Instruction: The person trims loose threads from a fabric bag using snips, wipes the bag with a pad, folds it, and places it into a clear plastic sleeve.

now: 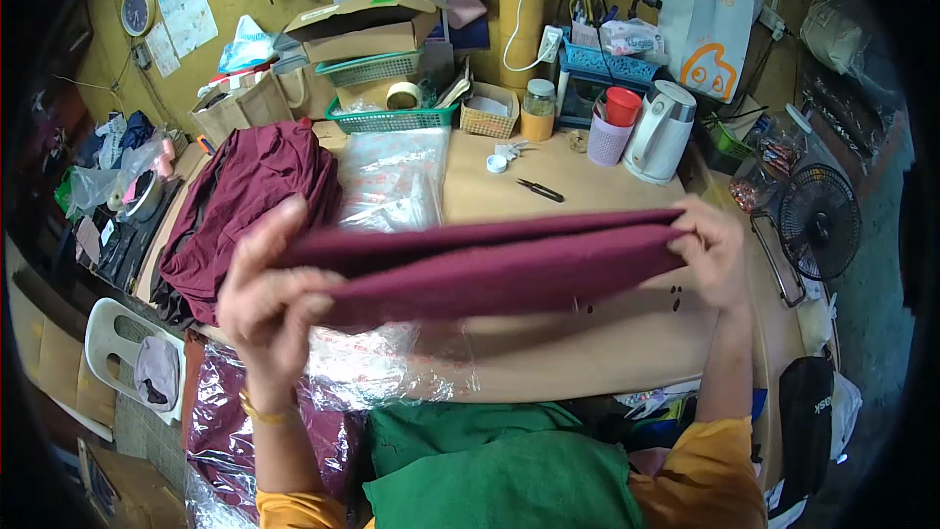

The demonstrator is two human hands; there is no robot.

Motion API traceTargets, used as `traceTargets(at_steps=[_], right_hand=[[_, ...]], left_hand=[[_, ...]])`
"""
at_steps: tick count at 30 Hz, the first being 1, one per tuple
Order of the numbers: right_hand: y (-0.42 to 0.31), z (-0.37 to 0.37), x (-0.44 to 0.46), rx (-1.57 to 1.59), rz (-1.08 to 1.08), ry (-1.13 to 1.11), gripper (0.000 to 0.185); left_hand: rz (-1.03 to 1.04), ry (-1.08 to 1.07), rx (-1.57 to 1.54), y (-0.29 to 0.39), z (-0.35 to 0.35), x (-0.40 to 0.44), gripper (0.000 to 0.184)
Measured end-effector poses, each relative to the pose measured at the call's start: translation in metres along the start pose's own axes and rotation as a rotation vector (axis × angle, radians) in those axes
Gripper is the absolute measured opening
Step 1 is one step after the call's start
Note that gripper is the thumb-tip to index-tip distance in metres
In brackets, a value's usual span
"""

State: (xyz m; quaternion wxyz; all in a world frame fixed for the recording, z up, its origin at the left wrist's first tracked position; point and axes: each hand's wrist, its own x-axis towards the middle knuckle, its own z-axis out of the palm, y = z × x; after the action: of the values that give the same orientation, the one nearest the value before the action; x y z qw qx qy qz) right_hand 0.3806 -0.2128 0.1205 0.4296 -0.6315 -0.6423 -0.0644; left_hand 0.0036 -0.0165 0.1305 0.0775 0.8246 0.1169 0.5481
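Observation:
A folded maroon cloth is stretched sideways in the air over the table, its upper fold gaping a little. My left hand, slightly blurred, grips its left end between thumb and fingers. At the right end, my right hand pinches the corner. Left of the cloth lies a heap of maroon garments. Behind it, clear plastic bags lie flat on the table, and another clear plastic sheet shows below my left hand.
Thread snips and a small white roll lie on the brown table. An electric kettle, a red cup, a jar and green baskets line the back. A black fan stands right.

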Motion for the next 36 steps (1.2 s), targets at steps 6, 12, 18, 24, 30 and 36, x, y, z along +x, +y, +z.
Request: traceTargets(at_steps=[6,12,18,24,30,36], right_hand=[[0.037,0.006,0.088,0.122,0.216,-0.396,0.01],[-0.011,-0.025,0.092,-0.558,-0.445,0.219,0.009],[-0.014,-0.026,0.042,0.18,0.155,-0.533,0.005],[0.015,-0.009,0.065,0.091,-0.031,-0.172,0.005],[-0.021,-0.032,0.069,0.192,0.06,0.367,0.019],[0.02,0.003,-0.03,-0.142,-0.24,0.067,0.023]], left_hand=[[-0.38,-0.278,-0.29,-0.083,0.018,0.041,0.01],[0.283,0.251,0.205,0.001,-0.003,0.087,0.014],[-0.229,-0.389,-0.211,-0.049,-0.012,0.022,0.011],[-0.324,-0.227,-0.236,-0.07,0.011,0.041,0.01],[-0.024,0.041,0.044,-0.026,0.009,0.073,0.023],[-0.257,-0.545,-0.013,-0.024,0.028,-0.037,0.026]])
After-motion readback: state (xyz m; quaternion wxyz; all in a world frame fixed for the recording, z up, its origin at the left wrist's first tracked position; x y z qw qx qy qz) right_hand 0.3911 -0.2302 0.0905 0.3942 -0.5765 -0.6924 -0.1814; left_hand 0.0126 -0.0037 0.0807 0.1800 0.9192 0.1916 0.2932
